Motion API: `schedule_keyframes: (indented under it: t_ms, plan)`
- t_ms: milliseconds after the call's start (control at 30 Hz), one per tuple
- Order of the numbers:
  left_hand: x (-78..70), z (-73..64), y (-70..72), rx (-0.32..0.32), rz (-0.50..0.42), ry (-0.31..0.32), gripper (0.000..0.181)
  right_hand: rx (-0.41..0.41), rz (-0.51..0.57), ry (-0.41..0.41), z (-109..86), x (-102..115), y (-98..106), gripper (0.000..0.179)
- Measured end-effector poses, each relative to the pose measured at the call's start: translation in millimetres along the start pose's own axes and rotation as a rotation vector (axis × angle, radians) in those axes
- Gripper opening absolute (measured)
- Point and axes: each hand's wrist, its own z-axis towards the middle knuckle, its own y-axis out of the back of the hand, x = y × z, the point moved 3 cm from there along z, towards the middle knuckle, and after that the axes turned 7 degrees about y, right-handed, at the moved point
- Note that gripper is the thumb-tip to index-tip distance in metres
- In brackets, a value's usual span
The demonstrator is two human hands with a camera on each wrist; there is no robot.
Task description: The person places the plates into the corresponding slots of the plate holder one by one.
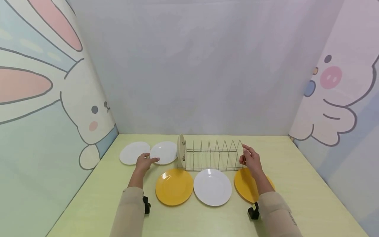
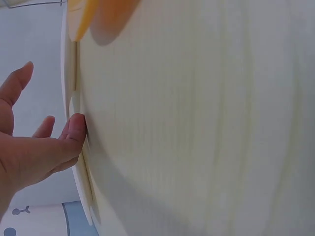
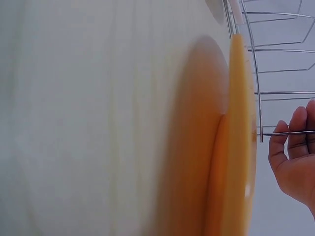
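My left hand (image 1: pixel 144 163) is over two white plates at the back left. Its fingers reach the right edge of the farther left plate (image 1: pixel 132 153), and its thumb extends over the other white plate (image 1: pixel 164 152). In the left wrist view, the thumb stands apart from the loosely bent fingers (image 2: pixel 76 129). A wire dish rack (image 1: pixel 211 150) stands to the right, a round pale panel (image 1: pixel 180 149) upright at its left end. My right hand (image 1: pixel 251 161) holds the rack's right end wire, its fingers (image 3: pixel 297 129) curled there in the right wrist view.
In front of the rack lie a yellow plate (image 1: pixel 174 187), a white plate (image 1: pixel 212 187) and another yellow plate (image 1: pixel 245 186), the last partly hidden under my right forearm. The pale table (image 1: pixel 189 220) meets a grey backdrop (image 1: pixel 189 72) behind and printed side walls.
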Motion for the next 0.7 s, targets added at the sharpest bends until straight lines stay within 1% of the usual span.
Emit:
schedule_keyframes:
  t_ms: [133, 200, 267, 367, 500, 700]
  plan:
    - [2.4, 4.2, -1.7, -0.077, 0.079, 0.031, 0.068, -0.002, 0.012, -0.003, 0.3, 0.7, -0.7, 0.045]
    - [2.6, 5.7, -2.7, -0.11, 0.088, 0.047, 0.065, -0.002, 0.014, -0.007, -0.1, 0.9, -0.5, 0.045]
    - [2.4, 7.1, -3.6, -0.13, 0.086, 0.06, 0.06, -0.011, 0.016, -0.01, -0.7, 1.2, 0.4, 0.045]
    - [1.8, 9.3, -4.3, -0.163, 0.097, 0.059, 0.053, -0.021, 0.017, -0.009, -1.3, 1.2, 2.0, 0.044]
    - [2.5, 10.1, -3.6, -0.192, 0.122, 0.059, 0.048, -0.014, 0.015, -0.006, -1.2, 1.0, 2.0, 0.045]
    - [4.8, 8.3, -0.7, -0.187, 0.124, 0.06, 0.045, -0.018, 0.02, -0.012, 0.4, 0.1, -0.6, 0.044]
